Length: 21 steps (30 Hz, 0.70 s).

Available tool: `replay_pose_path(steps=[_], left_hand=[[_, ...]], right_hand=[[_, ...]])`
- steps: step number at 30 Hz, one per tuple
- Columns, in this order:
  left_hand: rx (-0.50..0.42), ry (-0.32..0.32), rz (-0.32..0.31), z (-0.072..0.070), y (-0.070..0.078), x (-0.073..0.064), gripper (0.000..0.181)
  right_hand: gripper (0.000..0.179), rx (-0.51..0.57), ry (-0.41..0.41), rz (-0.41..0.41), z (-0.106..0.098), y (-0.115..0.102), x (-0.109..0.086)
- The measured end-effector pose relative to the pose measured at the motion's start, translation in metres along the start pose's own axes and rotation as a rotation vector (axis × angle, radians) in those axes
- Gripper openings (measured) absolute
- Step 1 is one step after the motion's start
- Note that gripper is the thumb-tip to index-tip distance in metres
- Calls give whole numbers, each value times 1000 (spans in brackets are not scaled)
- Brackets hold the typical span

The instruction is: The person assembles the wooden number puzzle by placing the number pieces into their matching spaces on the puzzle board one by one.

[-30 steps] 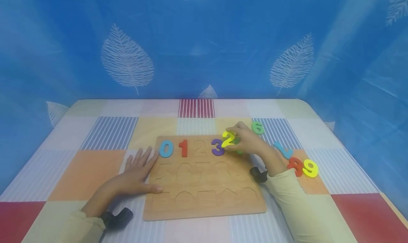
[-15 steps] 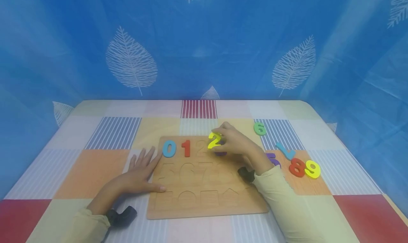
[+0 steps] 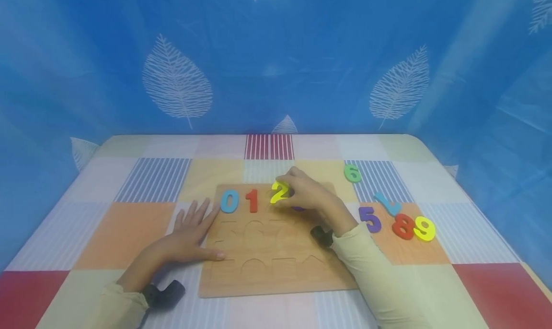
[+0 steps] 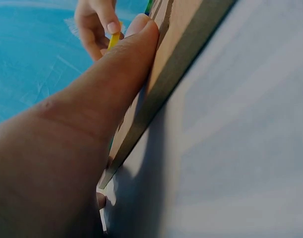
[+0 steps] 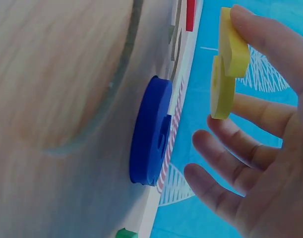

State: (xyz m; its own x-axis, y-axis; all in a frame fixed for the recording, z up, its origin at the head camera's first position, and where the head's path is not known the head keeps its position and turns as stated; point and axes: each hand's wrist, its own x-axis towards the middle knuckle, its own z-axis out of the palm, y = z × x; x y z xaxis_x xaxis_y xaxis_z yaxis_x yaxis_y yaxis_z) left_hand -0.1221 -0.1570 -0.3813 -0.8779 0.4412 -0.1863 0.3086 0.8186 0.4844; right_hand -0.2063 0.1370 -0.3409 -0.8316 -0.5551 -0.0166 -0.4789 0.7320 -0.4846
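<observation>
Yellow number two (image 3: 279,193) is pinched in the right hand (image 3: 308,190), above the wooden board (image 3: 297,277). Fingers spread, the left hand (image 3: 189,238) rests at the board's left edge; the purple five (image 3: 371,220) lies right of the board.

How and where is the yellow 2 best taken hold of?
Probably by its outer edges at opposite ends, pinched from the right, as the right hand holds it. The yellow 2 is a flat slab held above the wooden board, so an edge pinch should leave its underside clear; coming from the right keeps the hand off the red 1 on its left.
</observation>
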Motion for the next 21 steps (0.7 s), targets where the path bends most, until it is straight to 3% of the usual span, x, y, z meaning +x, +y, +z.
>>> replay_pose_path(steps=[11,21], left_hand=[[7,8,8,0,-5,2,111],[-5,2,9,-3,-3,3,110]], right_hand=[[55,-64,-49,79,8,-8,8],[47,-148,-70,76,12,-14,12]])
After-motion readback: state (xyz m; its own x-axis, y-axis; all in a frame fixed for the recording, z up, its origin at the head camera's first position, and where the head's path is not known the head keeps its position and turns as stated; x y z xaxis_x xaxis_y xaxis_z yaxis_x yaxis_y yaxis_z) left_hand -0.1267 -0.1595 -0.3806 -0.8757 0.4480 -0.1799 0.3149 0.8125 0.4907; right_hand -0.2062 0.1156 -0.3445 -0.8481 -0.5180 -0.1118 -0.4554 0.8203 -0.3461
